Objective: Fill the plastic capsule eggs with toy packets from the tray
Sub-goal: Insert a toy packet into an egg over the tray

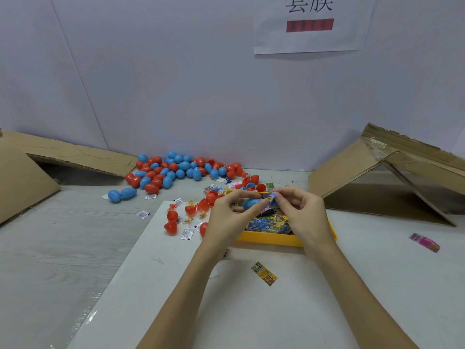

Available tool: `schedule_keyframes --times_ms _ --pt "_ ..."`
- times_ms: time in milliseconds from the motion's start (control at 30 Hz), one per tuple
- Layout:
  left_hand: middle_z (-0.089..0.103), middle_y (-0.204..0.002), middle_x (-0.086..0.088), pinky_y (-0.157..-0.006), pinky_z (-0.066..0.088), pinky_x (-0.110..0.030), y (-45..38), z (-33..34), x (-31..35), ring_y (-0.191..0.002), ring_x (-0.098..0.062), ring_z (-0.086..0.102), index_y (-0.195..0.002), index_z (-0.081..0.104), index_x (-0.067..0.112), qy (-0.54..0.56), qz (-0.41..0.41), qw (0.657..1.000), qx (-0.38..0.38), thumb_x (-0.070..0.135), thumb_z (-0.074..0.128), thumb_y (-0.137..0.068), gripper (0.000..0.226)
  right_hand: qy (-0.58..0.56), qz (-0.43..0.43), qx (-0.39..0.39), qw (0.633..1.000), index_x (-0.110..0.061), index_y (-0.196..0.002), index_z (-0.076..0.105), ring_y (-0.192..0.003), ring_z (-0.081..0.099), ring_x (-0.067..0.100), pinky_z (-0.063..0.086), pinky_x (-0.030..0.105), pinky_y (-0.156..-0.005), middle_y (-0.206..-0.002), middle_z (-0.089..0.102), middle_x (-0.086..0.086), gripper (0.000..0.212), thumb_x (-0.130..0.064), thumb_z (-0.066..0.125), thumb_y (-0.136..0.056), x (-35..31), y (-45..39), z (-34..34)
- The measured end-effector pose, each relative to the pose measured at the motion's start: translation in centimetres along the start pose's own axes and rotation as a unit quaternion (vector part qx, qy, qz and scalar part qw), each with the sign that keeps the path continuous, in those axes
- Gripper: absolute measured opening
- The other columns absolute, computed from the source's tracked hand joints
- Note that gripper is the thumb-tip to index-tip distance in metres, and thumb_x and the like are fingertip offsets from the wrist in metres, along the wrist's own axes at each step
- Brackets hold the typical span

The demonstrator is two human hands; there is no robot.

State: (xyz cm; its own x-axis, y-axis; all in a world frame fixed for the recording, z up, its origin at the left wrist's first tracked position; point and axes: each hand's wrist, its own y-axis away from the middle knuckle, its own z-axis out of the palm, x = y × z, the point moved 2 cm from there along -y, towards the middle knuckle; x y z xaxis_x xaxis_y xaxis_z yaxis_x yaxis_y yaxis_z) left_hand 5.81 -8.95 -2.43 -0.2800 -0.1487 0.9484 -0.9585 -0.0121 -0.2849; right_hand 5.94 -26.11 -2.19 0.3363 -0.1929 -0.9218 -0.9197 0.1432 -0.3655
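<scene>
Head view: left hand [227,215] has its grip around a blue capsule half [250,203]; right hand [299,210] pinches a toy packet [272,198] above the yellow tray [269,238].

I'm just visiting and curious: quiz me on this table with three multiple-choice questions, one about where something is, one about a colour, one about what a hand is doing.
1. Where does the pink packet lie?
A. in the tray
B. alone on the white sheet, right of the tray
C. among the pile of eggs

2. What colour is the tray?
A. yellow
B. green
C. white

3. What is the left hand doing?
A. lying flat on the table
B. holding a blue egg half
C. lifting the cardboard

Answers:
1. B: it sits by itself on the sheet, far right.
2. A: its front wall shows yellow below the hands.
3. B: its fingers are curled round the blue egg half, while the right hand pinches a small packet at its mouth.
</scene>
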Motion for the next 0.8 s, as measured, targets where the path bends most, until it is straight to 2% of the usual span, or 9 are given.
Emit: schedule_keyframes --times_ms 100,167,333,400,467,533,600,700,800 --pt "0.076 -0.091 0.017 -0.059 0.054 -0.014 0.12 0.01 0.37 -0.072 -0.007 0.073 -0.099 0.076 0.031 0.008 0.009 1.0 -0.007 0.046 0.079 -0.083 0.022 0.017 -0.013 -0.005 1.0 -0.015 -0.108 0.077 -0.094 0.074 0.007 0.061 0.021 -0.078 -0.1 0.077 -0.003 0.014 -0.017 0.07 -0.096 -0.06 0.07 0.2" --pt "0.076 -0.094 0.012 -0.061 0.054 -0.014 0.15 -0.07 0.5 -0.075 -0.007 0.073 -0.097 0.077 0.031 0.0 0.026 1.0 -0.007 0.045 0.082 -0.079 0.024 0.023 -0.016 -0.004 1.0 -0.016 -0.107 0.077 -0.093 0.073 0.005 0.061 0.022 -0.08 -0.098 0.077 -0.005 0.013 -0.017 0.071 -0.096 0.02 0.05 0.23" --pt "0.07 -0.105 0.006 -0.069 0.054 -0.015 0.27 0.02 0.28 -0.092 -0.001 0.065 -0.096 0.077 0.028 -0.088 0.103 0.99 0.036 0.031 0.084 -0.083 0.015 0.02 -0.019 -0.007 1.0 -0.018 -0.111 0.076 -0.096 0.073 0.009 0.061 0.025 -0.083 -0.101 0.077 -0.005 0.017 -0.022 0.073 -0.095 0.2 0.03 0.43" --pt "0.065 -0.105 0.003 -0.072 0.053 -0.014 0.35 -0.14 0.36 -0.094 -0.005 0.061 -0.096 0.078 0.022 -0.133 0.153 0.976 0.073 0.026 0.084 -0.083 0.015 0.041 -0.008 0.017 0.999 -0.018 -0.113 0.073 -0.095 0.072 0.009 0.059 0.027 -0.083 -0.1 0.076 -0.005 0.022 -0.029 0.074 -0.094 0.28 -0.01 0.3" --pt "0.062 -0.107 0.0 -0.077 0.05 -0.011 0.49 -0.24 0.59 -0.095 -0.007 0.059 -0.097 0.078 0.018 -0.183 0.215 0.954 0.105 0.02 0.085 -0.083 0.016 0.052 0.025 0.025 0.998 -0.016 -0.101 0.075 -0.085 0.073 0.012 0.058 0.028 -0.075 -0.089 0.077 -0.003 0.027 -0.041 0.065 -0.098 0.34 -0.14 0.0" --pt "0.061 -0.112 -0.002 -0.082 0.049 -0.008 0.63 -0.2 0.78 -0.097 -0.008 0.059 -0.099 0.078 0.016 -0.227 0.262 0.931 0.114 0.015 0.085 -0.082 0.018 0.015 0.081 -0.018 0.996 -0.014 -0.092 0.078 -0.077 0.075 0.012 0.056 0.025 -0.066 -0.082 0.079 -0.002 0.045 -0.052 0.055 -0.099 0.12 -0.07 0.19" --pt "0.061 -0.115 -0.005 -0.084 0.051 -0.011 0.7 -0.01 0.75 -0.097 -0.013 0.062 -0.1 0.078 0.014 -0.26 0.295 0.916 0.086 0.012 0.085 -0.082 0.019 -0.013 0.112 -0.057 0.992 -0.016 -0.096 0.08 -0.083 0.076 0.01 0.058 0.025 -0.07 -0.087 0.08 -0.004 0.047 -0.056 0.056 -0.095 -0.05 0.12 0.5" --pt "0.061 -0.118 -0.007 -0.082 0.058 -0.023 0.81 0.41 0.48 -0.096 -0.017 0.064 -0.101 0.077 0.014 -0.278 0.317 0.906 0.043 0.011 0.084 -0.083 0.02 -0.058 0.121 -0.062 0.989 -0.018 -0.109 0.079 -0.098 0.075 0.014 0.058 0.03 -0.08 -0.1 0.08 -0.003 0.026 -0.038 0.069 -0.095 0.37 0.02 0.34" --pt "0.061 -0.117 -0.005 -0.083 0.058 -0.02 0.78 0.57 0.43 -0.097 -0.011 0.063 -0.104 0.077 0.016 -0.245 0.302 0.92 0.038 0.017 0.084 -0.082 0.023 -0.131 0.158 -0.042 0.978 -0.015 -0.113 0.077 -0.101 0.074 0.016 0.057 0.026 -0.077 -0.101 0.079 -0.001 0.02 -0.022 0.073 -0.095 0.87 -0.16 -0.08"
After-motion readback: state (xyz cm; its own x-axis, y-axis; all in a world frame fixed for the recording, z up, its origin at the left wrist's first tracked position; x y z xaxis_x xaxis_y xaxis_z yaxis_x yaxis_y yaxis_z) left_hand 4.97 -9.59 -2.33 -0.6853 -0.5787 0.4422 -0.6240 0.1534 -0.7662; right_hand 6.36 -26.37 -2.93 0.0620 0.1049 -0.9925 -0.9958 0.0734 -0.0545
